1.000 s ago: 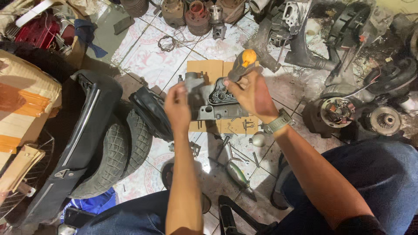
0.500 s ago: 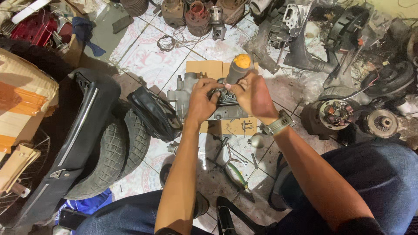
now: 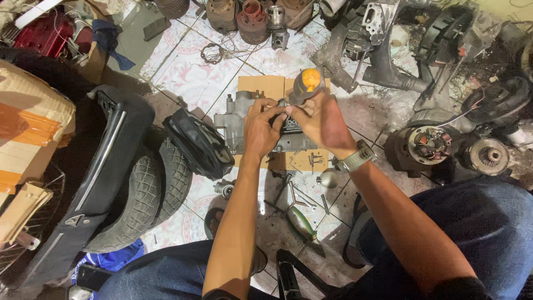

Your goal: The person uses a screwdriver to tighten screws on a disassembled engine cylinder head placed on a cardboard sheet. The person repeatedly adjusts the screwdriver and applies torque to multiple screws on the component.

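an orange-handled screwdriver [image 3: 307, 83] is gripped in the right hand [image 3: 322, 119]; a ribbed grey metal engine casing [image 3: 244, 119] on flat cardboard [image 3: 261, 86] is pinched by the left hand [image 3: 261, 128].

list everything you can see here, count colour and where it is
engine casing: 1, grey metal, on the cardboard at centre
cardboard sheet: 1, brown, flat on the tiled floor
screwdriver: 1, orange and grey handle, in the right hand above the casing
tyres: 2, black, lying left of centre
black seat panel: 1, across the tyres
black bag: 1, between tyres and casing
cylinders: several, rusty brown, top edge
stator plate: 1, copper windings, right
green-handled tool: 1, floor between the knees
loose bolts and small tools: several, metal, below the cardboard
cardboard box: 1, tan with orange tape, far left
left hand: on the casing
right hand: wristwatch on wrist, gripping the screwdriver
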